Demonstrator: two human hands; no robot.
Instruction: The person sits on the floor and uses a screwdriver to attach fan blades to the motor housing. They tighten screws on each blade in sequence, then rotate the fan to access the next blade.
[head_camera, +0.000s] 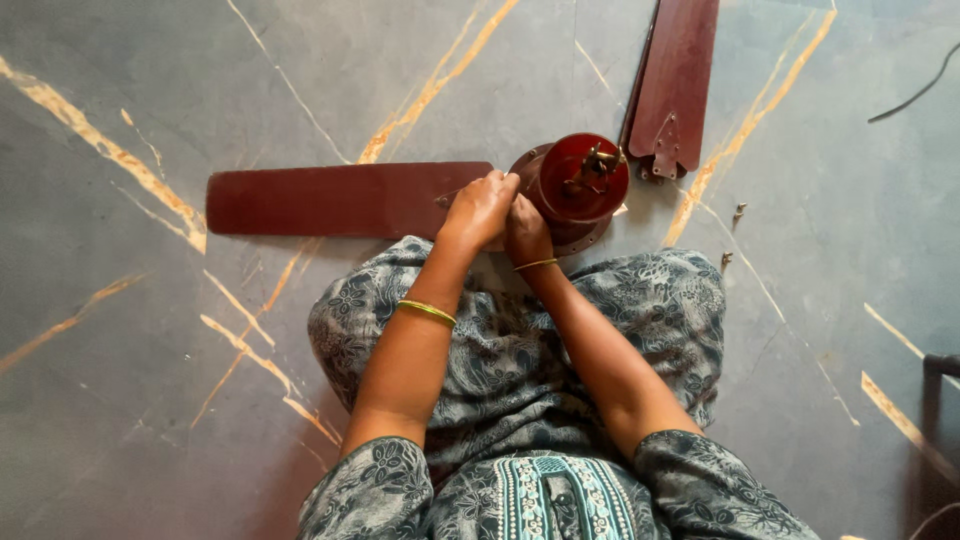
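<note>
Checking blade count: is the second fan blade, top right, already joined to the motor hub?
No. The loose blade lies apart from the motor hub, its bracket end short of the rim; only the left blade reaches the hub.

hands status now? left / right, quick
Left hand: curled shut at the joint of the fan blade and fan motor; what its grip holds is hidden.
Right hand: closed beside it at the motor's rim; contents hidden.

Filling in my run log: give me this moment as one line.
left hand: closed at blade root | right hand: at motor hub | second blade: loose on floor | screws: on floor
</note>
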